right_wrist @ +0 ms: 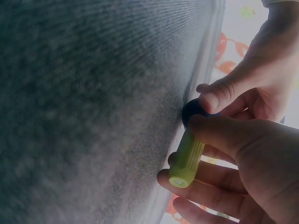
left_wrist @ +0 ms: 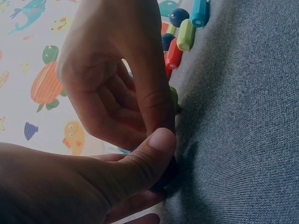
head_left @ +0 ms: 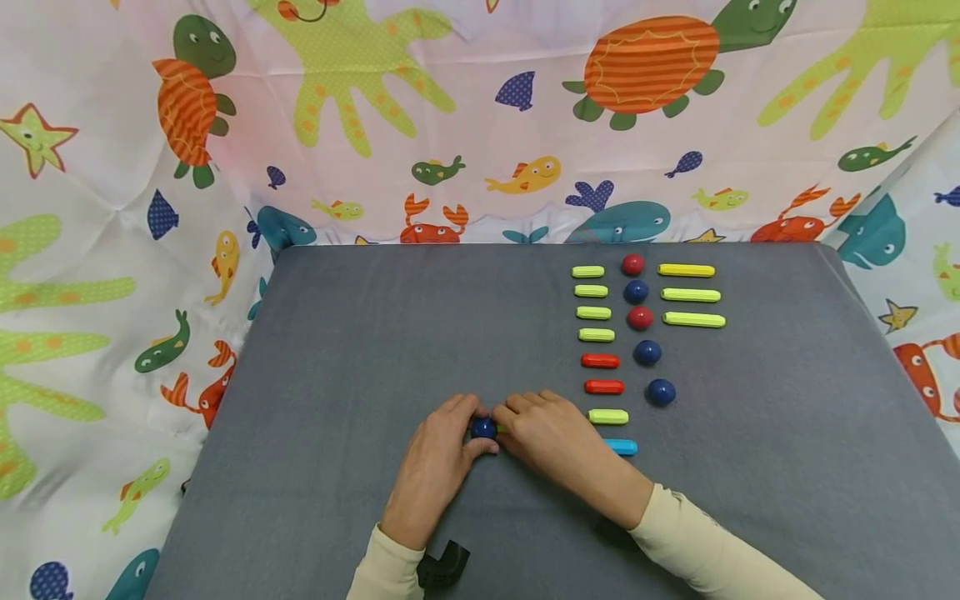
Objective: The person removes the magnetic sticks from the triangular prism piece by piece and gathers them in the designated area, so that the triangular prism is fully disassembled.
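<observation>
Between thumb and fingers, my left hand [head_left: 435,467] pinches a dark blue ball [head_left: 483,428] low over the grey cloth. My right hand [head_left: 551,433] grips a yellow-green ribbed rod [right_wrist: 188,161], whose one end meets the ball; whether they are joined I cannot tell. In the head view only a sliver of that rod shows. Right of the hands, short rods lie in a column: several yellow-green [head_left: 596,335], two red [head_left: 602,361], and a light blue rod [head_left: 622,447] partly behind my right forearm.
Red balls [head_left: 640,317] and blue balls [head_left: 661,392] form a second column. Farther right lie a yellow rod [head_left: 686,271] and two longer yellow-green rods [head_left: 693,320]. A black object [head_left: 444,567] is at my left wrist. A printed cloth [head_left: 465,100] hangs behind the grey table [head_left: 360,333].
</observation>
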The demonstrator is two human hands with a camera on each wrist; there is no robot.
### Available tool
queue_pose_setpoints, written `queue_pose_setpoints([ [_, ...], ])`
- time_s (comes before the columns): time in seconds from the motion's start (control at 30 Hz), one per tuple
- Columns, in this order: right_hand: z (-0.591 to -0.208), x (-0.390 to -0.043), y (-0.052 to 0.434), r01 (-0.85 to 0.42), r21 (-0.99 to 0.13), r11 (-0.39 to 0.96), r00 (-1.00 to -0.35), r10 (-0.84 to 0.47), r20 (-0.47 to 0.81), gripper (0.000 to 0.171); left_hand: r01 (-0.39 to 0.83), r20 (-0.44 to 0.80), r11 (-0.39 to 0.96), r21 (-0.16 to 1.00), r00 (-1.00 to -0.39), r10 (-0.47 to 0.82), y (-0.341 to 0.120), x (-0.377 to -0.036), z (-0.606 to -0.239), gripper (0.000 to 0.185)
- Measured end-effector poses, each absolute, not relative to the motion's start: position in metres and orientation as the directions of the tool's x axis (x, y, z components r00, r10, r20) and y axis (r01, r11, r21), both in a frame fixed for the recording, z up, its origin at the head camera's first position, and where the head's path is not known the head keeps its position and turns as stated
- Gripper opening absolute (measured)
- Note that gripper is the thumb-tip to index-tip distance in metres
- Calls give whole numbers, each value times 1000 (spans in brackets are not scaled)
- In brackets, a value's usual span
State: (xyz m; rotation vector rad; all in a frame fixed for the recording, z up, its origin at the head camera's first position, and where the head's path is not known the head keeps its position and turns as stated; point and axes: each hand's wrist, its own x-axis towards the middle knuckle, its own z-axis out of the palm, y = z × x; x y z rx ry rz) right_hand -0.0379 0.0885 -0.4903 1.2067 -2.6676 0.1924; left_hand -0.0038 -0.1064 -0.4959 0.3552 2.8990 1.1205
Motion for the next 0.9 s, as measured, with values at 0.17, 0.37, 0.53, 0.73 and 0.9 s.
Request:
queue_pose_setpoints([
  [0.17, -491, -38, 89, -754, -40, 656, -644, -725, 244, 15, 209, 73, 714, 668, -974, 216, -106, -3, -496, 33],
  [0.37, -488, -39, 90, -750, -30, 661, -649, -726, 228, 15, 212, 73, 716, 665, -973, 220, -105, -4, -496, 34],
  [0.53, -482, -40, 96, -740, -10, 673, -657, -719, 225, 16, 209, 63, 718, 664, -972, 224, -104, -4, -497, 34],
  [0.73, -466, -38, 119, -706, -103, 700, -698, -664, 268, 21, 197, 44, 728, 656, -974, 224, -103, -4, -496, 33],
  [0.9, -453, -33, 146, -678, -152, 719, -723, -617, 311, 26, 199, 42, 739, 644, -973, 225, -102, -5, -494, 33],
])
